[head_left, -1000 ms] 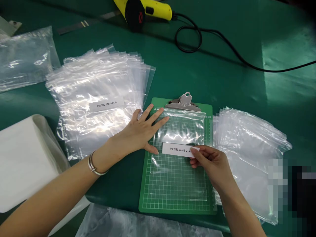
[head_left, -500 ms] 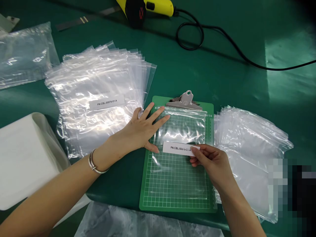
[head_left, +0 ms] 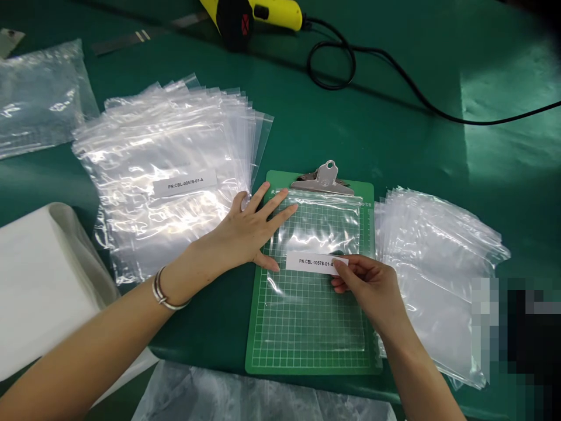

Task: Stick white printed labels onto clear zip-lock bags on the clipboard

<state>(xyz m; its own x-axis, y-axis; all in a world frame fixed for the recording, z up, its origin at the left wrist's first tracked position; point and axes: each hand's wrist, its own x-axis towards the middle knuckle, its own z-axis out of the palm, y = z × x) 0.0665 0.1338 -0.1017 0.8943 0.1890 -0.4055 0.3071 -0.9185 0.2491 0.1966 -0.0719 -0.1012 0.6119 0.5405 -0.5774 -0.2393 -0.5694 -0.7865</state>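
A clear zip bag (head_left: 315,321) lies flat on a green gridded clipboard (head_left: 258,351), its zip edge just below the metal clip (head_left: 325,178). My left hand (head_left: 258,228) rests with fingers spread over the upper left of the bag and the board's edge. Between the thumb and fingers of my right hand (head_left: 368,280) is the right end of a white printed label (head_left: 307,262) reading PN:CBL-00578-01-A. It lies level across the middle of the bag; whether it touches the plastic I cannot tell.
A fanned stack of clear bags (head_left: 175,146), the top one labelled, lies left; another bag stack (head_left: 438,280) lies right. A folded white sheet (head_left: 39,292) is at the left edge. At the back sit a yellow-and-black corded tool (head_left: 276,13) and its black cable (head_left: 407,76).
The whole view has shifted slightly, so everything sits a little further left. Both hands keep nearly the same pose over the bag, and the label stays in my right hand.
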